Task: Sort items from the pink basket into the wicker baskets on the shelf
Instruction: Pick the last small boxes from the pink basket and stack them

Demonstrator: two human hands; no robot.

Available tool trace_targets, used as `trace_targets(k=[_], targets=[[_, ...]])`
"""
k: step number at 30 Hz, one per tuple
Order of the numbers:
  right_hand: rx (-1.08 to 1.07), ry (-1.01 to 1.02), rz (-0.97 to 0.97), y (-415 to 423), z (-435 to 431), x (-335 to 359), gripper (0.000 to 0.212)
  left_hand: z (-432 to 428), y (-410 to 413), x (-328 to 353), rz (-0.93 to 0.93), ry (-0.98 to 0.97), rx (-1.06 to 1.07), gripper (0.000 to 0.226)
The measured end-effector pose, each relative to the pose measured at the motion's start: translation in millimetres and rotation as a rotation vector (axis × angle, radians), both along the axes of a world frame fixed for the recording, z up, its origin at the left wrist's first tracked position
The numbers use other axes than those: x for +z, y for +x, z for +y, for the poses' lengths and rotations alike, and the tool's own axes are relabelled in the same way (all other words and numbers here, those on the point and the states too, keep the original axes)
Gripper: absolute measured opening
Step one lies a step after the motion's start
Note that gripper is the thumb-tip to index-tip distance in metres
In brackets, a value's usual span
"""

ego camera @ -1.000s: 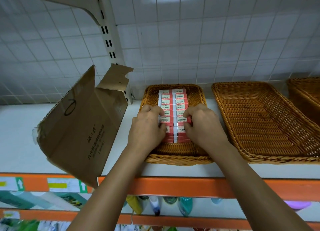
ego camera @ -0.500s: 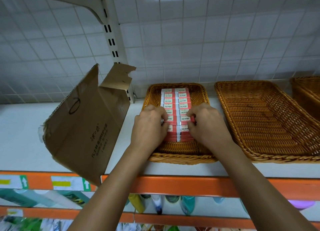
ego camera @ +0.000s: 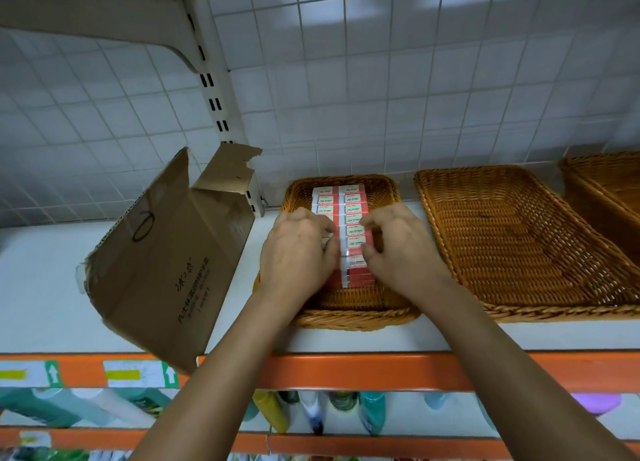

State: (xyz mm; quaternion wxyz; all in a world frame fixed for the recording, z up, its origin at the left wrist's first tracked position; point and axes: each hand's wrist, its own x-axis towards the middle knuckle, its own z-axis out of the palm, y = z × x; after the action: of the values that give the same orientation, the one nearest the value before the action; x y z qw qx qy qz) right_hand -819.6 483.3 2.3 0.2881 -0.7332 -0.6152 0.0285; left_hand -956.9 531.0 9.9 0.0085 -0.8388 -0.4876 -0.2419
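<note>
In the small wicker basket (ego camera: 346,322), the left hand (ego camera: 296,252) and right hand (ego camera: 401,252) each pinch red-and-white boxes (ego camera: 355,201) that stand in two rows. The left hand hides the near half of its row, and both hands' fingertips are partly out of sight.

White tiled wall (ego camera: 415,79) behind a white shelf (ego camera: 41,287) with orange edge

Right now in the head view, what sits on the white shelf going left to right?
cardboard box → small basket holding red boxes → wide basket → third basket, cut off at the right edge.
</note>
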Motion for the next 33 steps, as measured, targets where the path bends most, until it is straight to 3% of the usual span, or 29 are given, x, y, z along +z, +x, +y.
trace_targets(k=[5, 18, 28, 33], targets=[[0.009, 0.105, -0.04, 33, -32, 12, 0.031, -21, 53, 16, -0.044, 0.056, -0.142, 0.024], [-0.337, 0.133, -0.169, 233, -190, 17, 0.019, -150, 272, 25, -0.018, 0.034, -0.526, 0.028], [-0.47, 0.09, -0.202, 368, -289, 23, 0.023, -231, 422, 33, 0.072, 0.08, -0.733, 0.031], [-0.5, 0.024, -0.217, 421, -302, 33, 0.039, -229, 475, 38, 0.167, 0.109, -0.795, 0.031]])
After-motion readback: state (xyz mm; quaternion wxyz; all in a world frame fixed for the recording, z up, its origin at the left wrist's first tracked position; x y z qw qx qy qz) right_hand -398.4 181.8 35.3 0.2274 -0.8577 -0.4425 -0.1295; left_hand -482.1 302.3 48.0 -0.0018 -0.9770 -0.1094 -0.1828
